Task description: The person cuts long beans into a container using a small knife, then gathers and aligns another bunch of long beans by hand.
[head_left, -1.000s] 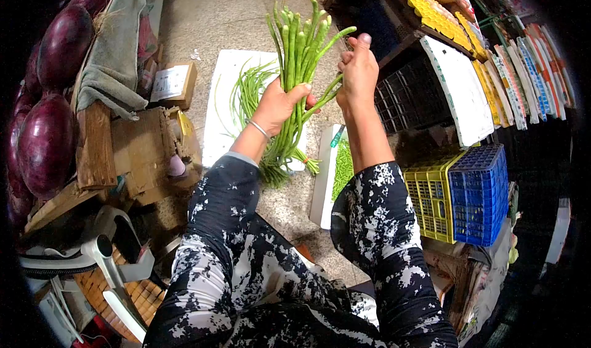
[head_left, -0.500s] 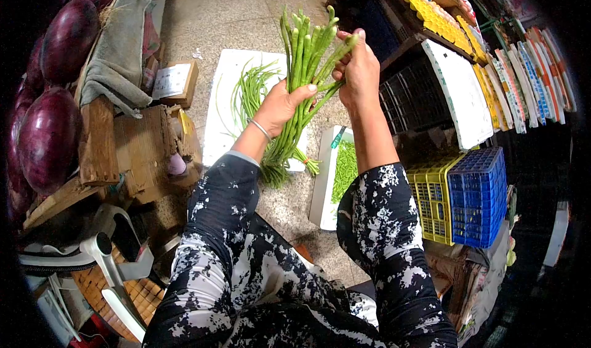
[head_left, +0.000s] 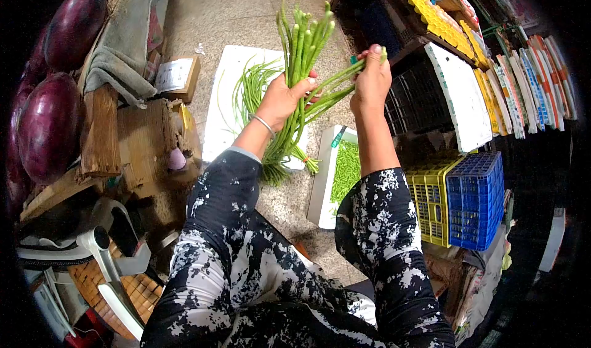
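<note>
My left hand (head_left: 282, 104), with a bangle at the wrist, is closed around a bunch of long green beans (head_left: 301, 56). Their thicker ends point up and away, and their thin tails hang below the hand. Farther right, my right hand (head_left: 372, 80) is closed on several long beans that slant out from the bunch. A small teal bit shows beside its fingers; I cannot make out what it is. Below lies a white board (head_left: 220, 117) with more thin long beans (head_left: 252, 89). A small bundle with a red band (head_left: 306, 160) is partly hidden behind the held tails.
A white box (head_left: 318, 194) of small green pods (head_left: 346, 176) stands on the floor. At right are yellow (head_left: 429, 194) and blue crates (head_left: 475, 197), a white panel (head_left: 458, 96) and egg trays (head_left: 431, 17). Red onions (head_left: 49, 126), wooden boards and a chair (head_left: 117, 256) stand left.
My right hand has moved right and slightly nearer, drawing several long beans sideways from the bunch. My left hand keeps its hold with little movement.
</note>
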{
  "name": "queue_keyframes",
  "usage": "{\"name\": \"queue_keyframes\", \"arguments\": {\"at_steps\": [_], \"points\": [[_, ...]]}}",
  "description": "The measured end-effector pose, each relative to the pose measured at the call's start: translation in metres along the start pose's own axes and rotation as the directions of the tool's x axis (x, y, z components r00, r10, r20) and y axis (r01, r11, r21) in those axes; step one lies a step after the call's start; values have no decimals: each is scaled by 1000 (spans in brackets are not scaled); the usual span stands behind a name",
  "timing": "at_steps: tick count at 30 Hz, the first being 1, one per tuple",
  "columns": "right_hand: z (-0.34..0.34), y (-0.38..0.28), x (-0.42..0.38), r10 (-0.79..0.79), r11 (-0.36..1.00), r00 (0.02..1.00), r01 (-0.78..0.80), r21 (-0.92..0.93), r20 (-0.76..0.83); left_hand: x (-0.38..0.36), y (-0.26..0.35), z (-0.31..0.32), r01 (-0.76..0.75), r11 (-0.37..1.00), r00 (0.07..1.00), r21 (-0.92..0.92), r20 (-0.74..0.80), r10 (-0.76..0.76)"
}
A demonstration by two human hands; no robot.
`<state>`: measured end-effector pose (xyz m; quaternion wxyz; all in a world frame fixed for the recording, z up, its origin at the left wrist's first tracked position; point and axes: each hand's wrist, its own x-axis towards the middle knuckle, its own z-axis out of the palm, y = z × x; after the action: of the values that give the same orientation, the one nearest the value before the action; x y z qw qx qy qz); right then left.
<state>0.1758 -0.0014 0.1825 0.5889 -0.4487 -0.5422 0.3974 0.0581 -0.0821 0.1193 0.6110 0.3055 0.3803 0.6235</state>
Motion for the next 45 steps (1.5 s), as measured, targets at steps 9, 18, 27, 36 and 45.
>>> {"name": "queue_keyframes", "arguments": {"at_steps": [9,18,27,36,45], "points": [[7,-18,-13,177,984,970,-181,9,166,0,4,2,-48,994,999,100,23,46],[6,-17,-10,244,955,964,-258,148,110,0,7,5,-40,999,996,18,-76,41],[-4,-13,-1,198,971,980,-198,135,10,3,1,-2,-18,999,991,-44,-133,13],[13,-17,3,179,981,977,-186,50,116,-1,2,4,-29,994,994,101,-104,40],[12,-11,3,207,968,978,-209,137,29,0,4,0,2,995,998,101,-68,5]]}}
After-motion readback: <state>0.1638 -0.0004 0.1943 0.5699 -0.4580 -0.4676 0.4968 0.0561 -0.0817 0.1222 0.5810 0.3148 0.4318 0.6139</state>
